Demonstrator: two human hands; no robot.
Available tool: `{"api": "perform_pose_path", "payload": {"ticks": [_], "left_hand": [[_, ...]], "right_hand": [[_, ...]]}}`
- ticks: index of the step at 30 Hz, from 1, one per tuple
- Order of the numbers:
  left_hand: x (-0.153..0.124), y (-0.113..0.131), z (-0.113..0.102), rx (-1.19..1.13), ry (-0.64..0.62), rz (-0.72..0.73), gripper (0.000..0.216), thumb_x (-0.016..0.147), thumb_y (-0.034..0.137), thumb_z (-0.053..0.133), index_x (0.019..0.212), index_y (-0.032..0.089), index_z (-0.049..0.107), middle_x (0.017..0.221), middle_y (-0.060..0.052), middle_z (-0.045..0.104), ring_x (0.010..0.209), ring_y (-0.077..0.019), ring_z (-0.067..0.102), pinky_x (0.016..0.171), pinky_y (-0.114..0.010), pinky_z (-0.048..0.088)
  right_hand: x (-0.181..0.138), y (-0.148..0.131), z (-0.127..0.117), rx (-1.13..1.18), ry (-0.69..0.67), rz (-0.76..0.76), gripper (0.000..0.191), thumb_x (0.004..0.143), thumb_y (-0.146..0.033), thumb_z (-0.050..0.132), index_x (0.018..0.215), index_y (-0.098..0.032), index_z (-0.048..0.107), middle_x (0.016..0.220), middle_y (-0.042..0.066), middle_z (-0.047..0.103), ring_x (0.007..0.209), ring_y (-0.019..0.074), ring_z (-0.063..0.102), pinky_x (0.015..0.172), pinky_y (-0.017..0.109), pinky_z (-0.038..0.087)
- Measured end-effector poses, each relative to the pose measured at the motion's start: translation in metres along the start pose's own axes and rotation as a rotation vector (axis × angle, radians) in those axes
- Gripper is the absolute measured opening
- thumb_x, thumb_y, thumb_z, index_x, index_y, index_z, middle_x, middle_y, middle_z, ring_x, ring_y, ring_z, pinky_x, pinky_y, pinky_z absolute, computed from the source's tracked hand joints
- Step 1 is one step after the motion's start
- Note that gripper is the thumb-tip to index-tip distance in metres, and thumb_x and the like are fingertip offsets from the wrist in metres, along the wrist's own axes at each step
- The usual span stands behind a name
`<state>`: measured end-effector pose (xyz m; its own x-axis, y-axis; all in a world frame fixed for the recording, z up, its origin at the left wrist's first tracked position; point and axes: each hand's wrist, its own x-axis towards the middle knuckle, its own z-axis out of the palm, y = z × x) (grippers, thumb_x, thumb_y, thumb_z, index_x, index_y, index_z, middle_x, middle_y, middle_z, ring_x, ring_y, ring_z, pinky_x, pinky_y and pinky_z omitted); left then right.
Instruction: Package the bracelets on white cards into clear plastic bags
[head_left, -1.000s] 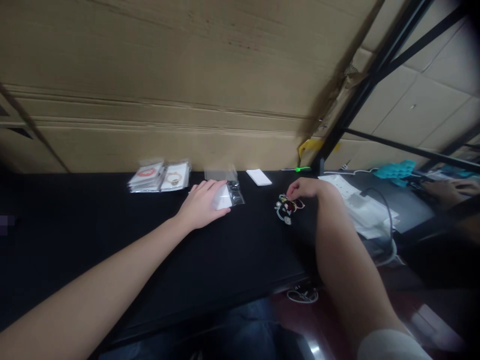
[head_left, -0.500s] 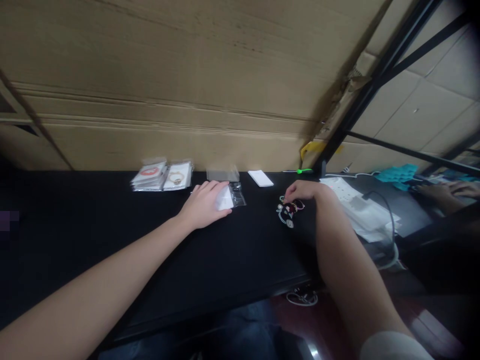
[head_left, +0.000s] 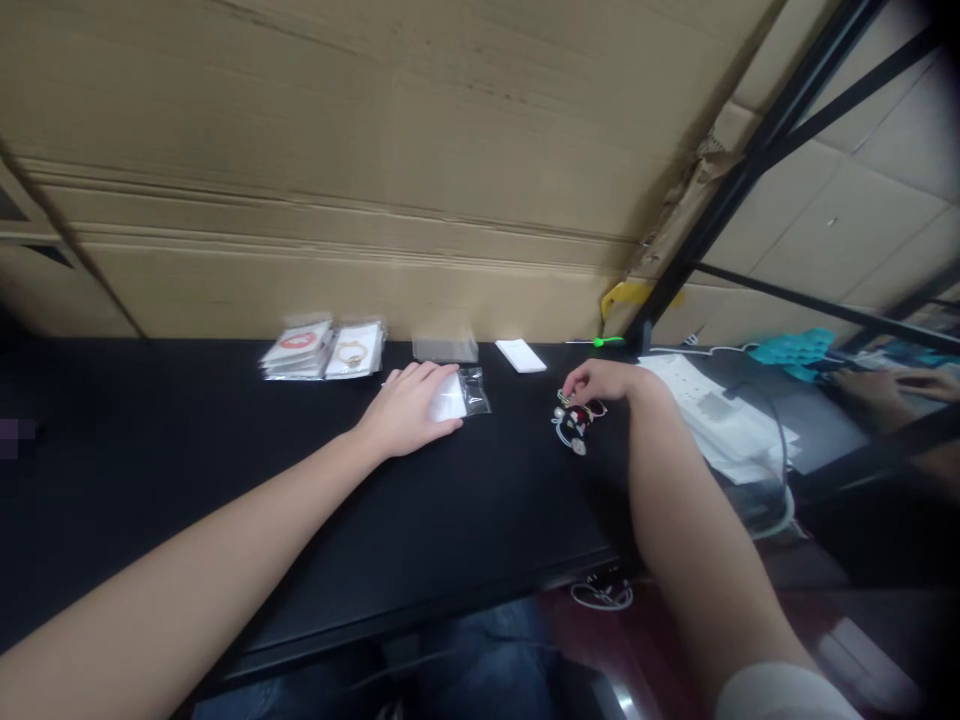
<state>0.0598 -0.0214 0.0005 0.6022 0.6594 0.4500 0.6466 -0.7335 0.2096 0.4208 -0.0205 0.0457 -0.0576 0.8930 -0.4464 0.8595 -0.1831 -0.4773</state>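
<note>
My left hand (head_left: 412, 408) lies over a white card (head_left: 448, 398) in a clear plastic bag (head_left: 475, 390), fingers along the far edge and thumb at the near edge, gripping it against the black table. Part of the card is hidden under the palm. At the right, my right hand (head_left: 598, 380) has its thumb and forefinger pinched on a hair tie (head_left: 564, 400) at the far side of a small heap of beaded, charm-trimmed hair ties (head_left: 577, 425). The pinched one still touches the heap.
Bagged cards with loops (head_left: 352, 350) are stacked at the back left. Clear bags (head_left: 445, 346) and a stack of white cards (head_left: 520, 356) lie along the cardboard wall. A green-handled tool (head_left: 607, 342), papers (head_left: 709, 415) and a black rack post (head_left: 697, 235) are at right. Another person's hands (head_left: 892, 385) show beyond.
My right hand has shifted very slightly left over the hair ties, its fingertips still pinched. My left hand stays on the bagged card.
</note>
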Motion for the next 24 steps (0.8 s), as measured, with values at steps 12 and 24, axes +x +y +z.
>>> {"api": "perform_pose_path", "payload": {"ticks": [12, 24], "left_hand": [[0.000, 0.002, 0.000, 0.016, -0.016, 0.007, 0.067, 0.077, 0.052, 0.059, 0.135, 0.024, 0.040, 0.126, -0.009, 0.053, 0.110, -0.0302, 0.049, 0.092, -0.047, 0.037], [0.001, 0.001, -0.002, -0.002, -0.019, 0.023, 0.070, 0.076, 0.051, 0.061, 0.136, 0.025, 0.039, 0.126, -0.008, 0.052, 0.109, -0.0299, 0.049, 0.092, -0.045, 0.037]], "right_hand": [[-0.052, -0.022, -0.020, -0.130, 0.322, -0.230, 0.022, 0.069, -0.039, 0.069, 0.081, -0.020, 0.071, 0.086, 0.005, 0.071, 0.081, 0.0196, 0.063, 0.073, 0.027, 0.046], [-0.030, -0.085, 0.031, 0.372, 0.043, -0.513, 0.026, 0.073, -0.039, 0.069, 0.088, -0.017, 0.066, 0.076, 0.007, 0.071, 0.071, 0.0190, 0.068, 0.068, 0.032, 0.055]]}}
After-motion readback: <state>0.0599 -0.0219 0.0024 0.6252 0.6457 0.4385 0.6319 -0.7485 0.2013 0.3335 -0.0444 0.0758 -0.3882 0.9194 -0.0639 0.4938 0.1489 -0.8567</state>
